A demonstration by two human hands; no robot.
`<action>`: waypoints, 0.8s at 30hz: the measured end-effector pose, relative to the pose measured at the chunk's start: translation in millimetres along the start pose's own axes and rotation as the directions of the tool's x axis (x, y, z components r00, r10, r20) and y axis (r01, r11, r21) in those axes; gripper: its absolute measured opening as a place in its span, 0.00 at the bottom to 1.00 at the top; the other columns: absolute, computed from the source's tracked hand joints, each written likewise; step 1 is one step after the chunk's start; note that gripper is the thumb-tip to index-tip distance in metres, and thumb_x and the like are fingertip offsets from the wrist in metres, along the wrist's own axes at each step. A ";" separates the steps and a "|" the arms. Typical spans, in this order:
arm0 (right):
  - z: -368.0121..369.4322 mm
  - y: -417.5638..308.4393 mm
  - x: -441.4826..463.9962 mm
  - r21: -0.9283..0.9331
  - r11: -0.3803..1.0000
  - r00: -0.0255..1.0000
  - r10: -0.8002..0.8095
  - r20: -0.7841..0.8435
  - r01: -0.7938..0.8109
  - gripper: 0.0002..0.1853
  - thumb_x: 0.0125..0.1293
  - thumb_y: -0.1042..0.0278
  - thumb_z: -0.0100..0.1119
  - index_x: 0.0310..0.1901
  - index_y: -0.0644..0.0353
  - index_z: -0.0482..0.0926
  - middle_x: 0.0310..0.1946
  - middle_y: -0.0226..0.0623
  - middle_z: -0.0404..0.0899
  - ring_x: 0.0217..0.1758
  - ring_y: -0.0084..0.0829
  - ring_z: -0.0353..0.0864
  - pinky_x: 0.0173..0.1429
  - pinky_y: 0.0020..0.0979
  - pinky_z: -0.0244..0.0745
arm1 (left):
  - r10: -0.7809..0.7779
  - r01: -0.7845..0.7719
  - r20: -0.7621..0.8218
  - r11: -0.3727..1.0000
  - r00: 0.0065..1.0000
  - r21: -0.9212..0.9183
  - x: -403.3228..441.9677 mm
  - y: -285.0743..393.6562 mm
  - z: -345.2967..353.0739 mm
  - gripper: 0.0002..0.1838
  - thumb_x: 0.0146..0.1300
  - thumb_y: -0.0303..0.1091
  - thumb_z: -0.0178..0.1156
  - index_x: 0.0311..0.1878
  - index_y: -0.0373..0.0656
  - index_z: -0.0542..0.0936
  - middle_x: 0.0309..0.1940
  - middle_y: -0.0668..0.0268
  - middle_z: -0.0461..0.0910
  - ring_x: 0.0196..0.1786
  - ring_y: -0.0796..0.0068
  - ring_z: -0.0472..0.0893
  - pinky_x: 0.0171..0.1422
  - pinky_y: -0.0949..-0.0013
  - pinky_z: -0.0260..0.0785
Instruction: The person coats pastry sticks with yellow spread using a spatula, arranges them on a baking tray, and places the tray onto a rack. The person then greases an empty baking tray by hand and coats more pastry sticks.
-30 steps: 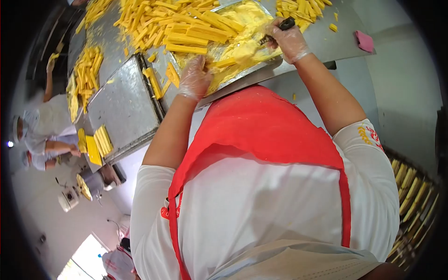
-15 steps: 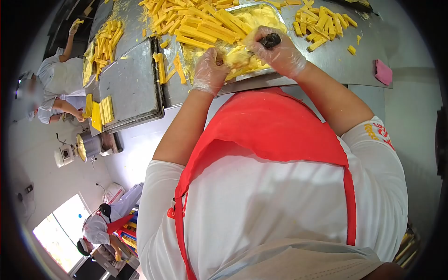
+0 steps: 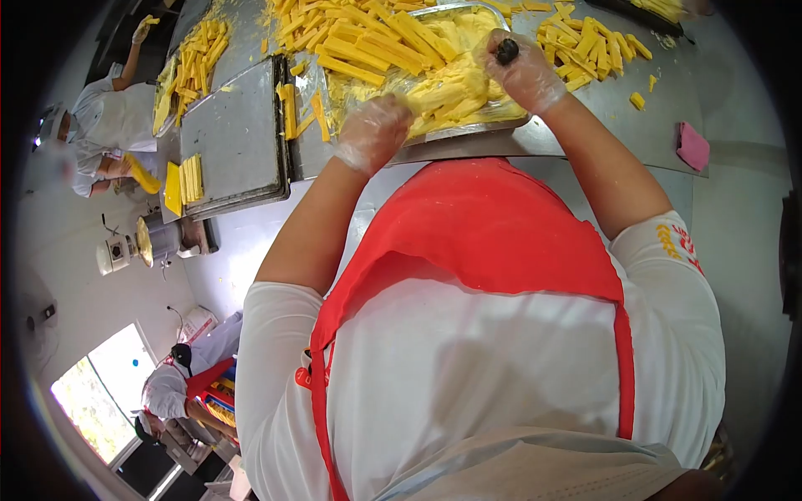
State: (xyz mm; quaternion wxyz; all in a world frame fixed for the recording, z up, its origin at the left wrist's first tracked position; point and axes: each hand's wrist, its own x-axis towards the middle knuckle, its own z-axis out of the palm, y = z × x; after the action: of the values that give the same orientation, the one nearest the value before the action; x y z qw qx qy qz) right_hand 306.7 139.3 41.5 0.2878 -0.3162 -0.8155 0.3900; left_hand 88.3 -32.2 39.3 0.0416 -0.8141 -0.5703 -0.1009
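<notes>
My right hand (image 3: 528, 77), in a clear plastic glove, is closed around the black handle (image 3: 506, 52) of a tool whose working end I cannot see. It is over the right side of a metal tray (image 3: 476, 128) lined with clear film. A soft yellow creamy mass (image 3: 459, 88) is spread in the tray. My gloved left hand (image 3: 374, 134) is curled at the tray's near left corner; what its fingers hold, if anything, is hidden. Yellow cake-like sticks (image 3: 376, 50) are heaped on the tray's far left part and the table beyond.
More sticks lie in a pile (image 3: 593, 46) to the right. Stacked dark baking sheets (image 3: 234, 138) are on the left, with a pink cloth (image 3: 692, 147) at the table's right end. A co-worker (image 3: 113, 117) handles yellow pieces at far left; another person (image 3: 180, 384) bends over crates lower left.
My right hand has moved right with the black handle, away from my left hand. The left hand has shifted slightly down and left. More of the yellow mass shows between them.
</notes>
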 end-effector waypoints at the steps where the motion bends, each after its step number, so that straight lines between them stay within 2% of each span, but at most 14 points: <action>1: 2.0 -17.4 -4.9 0.120 0.989 0.995 -0.093 0.019 0.090 0.07 0.64 0.69 0.62 0.33 0.60 0.74 0.24 0.34 0.71 0.27 0.28 0.69 0.35 0.30 0.70 | -0.271 0.283 0.095 0.945 0.958 -0.164 9.9 4.8 -8.1 0.11 0.55 0.33 0.62 0.42 0.46 0.83 0.41 0.58 0.82 0.44 0.56 0.80 0.48 0.57 0.74; 2: 5.8 -38.8 -9.8 0.239 0.955 0.982 -0.189 0.028 0.177 0.07 0.64 0.69 0.62 0.33 0.60 0.74 0.23 0.35 0.71 0.27 0.30 0.70 0.35 0.30 0.70 | -0.499 0.547 0.226 0.785 0.837 -0.291 15.4 8.7 -12.8 0.14 0.53 0.35 0.64 0.44 0.44 0.83 0.41 0.55 0.82 0.45 0.53 0.80 0.50 0.56 0.74; 3: 13.4 -57.3 -13.6 0.232 0.936 0.964 -0.266 -0.020 0.263 0.07 0.65 0.68 0.61 0.33 0.60 0.74 0.24 0.37 0.72 0.27 0.32 0.73 0.35 0.32 0.70 | -0.604 0.657 0.257 0.691 0.754 -0.303 17.1 3.4 -3.7 0.17 0.52 0.38 0.63 0.43 0.40 0.82 0.40 0.50 0.83 0.45 0.51 0.81 0.52 0.56 0.73; 6: 34.1 -32.9 -14.1 0.175 0.947 0.963 -0.259 -0.074 0.268 0.06 0.65 0.67 0.59 0.34 0.59 0.74 0.25 0.37 0.72 0.27 0.34 0.73 0.35 0.33 0.71 | -0.673 0.670 0.164 0.618 0.721 -0.411 8.9 -6.2 3.9 0.17 0.51 0.39 0.63 0.42 0.38 0.83 0.38 0.49 0.83 0.43 0.52 0.82 0.52 0.57 0.73; 9: 23.6 -8.0 -17.5 0.070 0.997 0.998 -0.029 -0.056 0.033 0.06 0.62 0.71 0.59 0.32 0.60 0.72 0.24 0.38 0.71 0.26 0.33 0.69 0.34 0.33 0.69 | -0.664 0.650 0.151 0.616 0.732 -0.446 -21.5 -26.0 5.4 0.16 0.51 0.36 0.63 0.42 0.37 0.83 0.37 0.51 0.83 0.42 0.54 0.83 0.50 0.59 0.74; 10: 21.1 0.9 -17.2 -0.048 0.997 0.993 -0.068 -0.096 0.064 0.06 0.61 0.72 0.59 0.31 0.61 0.72 0.24 0.38 0.70 0.27 0.33 0.68 0.35 0.33 0.68 | -0.683 0.661 0.133 0.609 0.718 -0.440 -33.5 -32.8 -3.0 0.16 0.51 0.36 0.63 0.42 0.37 0.83 0.37 0.51 0.83 0.42 0.54 0.83 0.50 0.59 0.74; 12: 17.9 2.4 -18.8 -0.039 0.999 0.996 -0.027 -0.084 0.023 0.06 0.61 0.72 0.59 0.30 0.62 0.72 0.24 0.39 0.70 0.28 0.35 0.68 0.37 0.34 0.69 | -0.680 0.634 0.108 0.599 0.726 -0.489 -64.9 -49.1 -27.9 0.14 0.52 0.31 0.63 0.42 0.35 0.82 0.35 0.53 0.84 0.40 0.59 0.84 0.48 0.64 0.75; 13: 23.6 17.2 -18.5 -0.138 0.986 0.983 -0.111 -0.149 0.090 0.07 0.62 0.72 0.59 0.30 0.62 0.71 0.24 0.39 0.70 0.28 0.35 0.68 0.36 0.35 0.68 | -0.751 0.571 0.019 0.485 0.660 -0.663 -89.8 -66.5 -24.4 0.14 0.54 0.35 0.65 0.41 0.37 0.83 0.36 0.53 0.84 0.39 0.57 0.83 0.46 0.61 0.74; 14: 24.5 9.6 -18.9 -0.090 0.995 0.986 -0.060 -0.156 0.046 0.07 0.62 0.73 0.59 0.30 0.63 0.71 0.24 0.39 0.70 0.28 0.33 0.69 0.36 0.35 0.68 | -0.781 0.589 -0.012 0.481 0.624 -0.650 -112.3 -83.8 -31.3 0.14 0.54 0.35 0.65 0.41 0.37 0.83 0.36 0.53 0.84 0.39 0.57 0.83 0.46 0.61 0.74; 16: 24.4 16.2 -17.0 -0.068 0.997 0.993 0.028 -0.115 -0.036 0.05 0.62 0.74 0.59 0.32 0.62 0.73 0.24 0.35 0.70 0.29 0.29 0.68 0.36 0.32 0.67 | -0.907 0.645 -0.194 0.404 0.373 -0.648 -161.0 -115.7 -45.6 0.12 0.55 0.32 0.65 0.41 0.38 0.84 0.32 0.55 0.84 0.35 0.62 0.83 0.43 0.63 0.74; 17: 27.4 18.5 -17.6 0.050 0.994 0.987 0.104 -0.120 -0.098 0.04 0.62 0.76 0.59 0.32 0.62 0.73 0.26 0.32 0.69 0.30 0.25 0.67 0.38 0.30 0.66 | -0.926 0.662 -0.237 0.375 0.293 -0.649 -192.5 -140.1 -47.9 0.11 0.55 0.32 0.66 0.40 0.38 0.84 0.31 0.56 0.84 0.35 0.63 0.83 0.42 0.65 0.75; 20: 34.8 14.7 -13.0 0.003 0.999 0.984 0.049 -0.169 -0.049 0.05 0.64 0.76 0.59 0.33 0.60 0.72 0.27 0.27 0.67 0.32 0.22 0.65 0.39 0.27 0.65 | -0.904 0.748 -0.420 0.335 0.083 -0.573 -279.6 -210.6 -53.9 0.11 0.55 0.33 0.67 0.40 0.38 0.86 0.32 0.56 0.85 0.36 0.62 0.84 0.43 0.66 0.75; 23: 36.7 10.5 -6.9 -0.079 0.994 0.992 0.063 -0.110 -0.072 0.05 0.68 0.72 0.56 0.35 0.61 0.72 0.30 0.31 0.69 0.34 0.25 0.69 0.43 0.29 0.70 | -0.851 0.841 -0.526 0.288 0.004 -0.458 -337.4 -263.7 -51.6 0.12 0.55 0.32 0.67 0.40 0.37 0.85 0.35 0.56 0.86 0.39 0.58 0.85 0.45 0.64 0.75; 24: 39.8 11.0 -4.1 -0.084 0.994 0.992 0.064 -0.110 -0.073 0.05 0.68 0.72 0.56 0.35 0.61 0.72 0.30 0.31 0.69 0.34 0.25 0.69 0.43 0.29 0.70 | -0.861 0.943 -0.509 0.174 0.005 -0.285 -342.9 -271.1 -57.5 0.13 0.57 0.35 0.64 0.41 0.37 0.85 0.37 0.56 0.86 0.42 0.57 0.84 0.48 0.62 0.75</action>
State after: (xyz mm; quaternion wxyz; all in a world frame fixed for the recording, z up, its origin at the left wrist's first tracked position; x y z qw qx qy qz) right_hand 284.1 123.6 10.5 0.3033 -0.3769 -0.8039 0.3460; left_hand -285.2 -264.5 10.0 0.1909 -0.1771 -0.9171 -0.3017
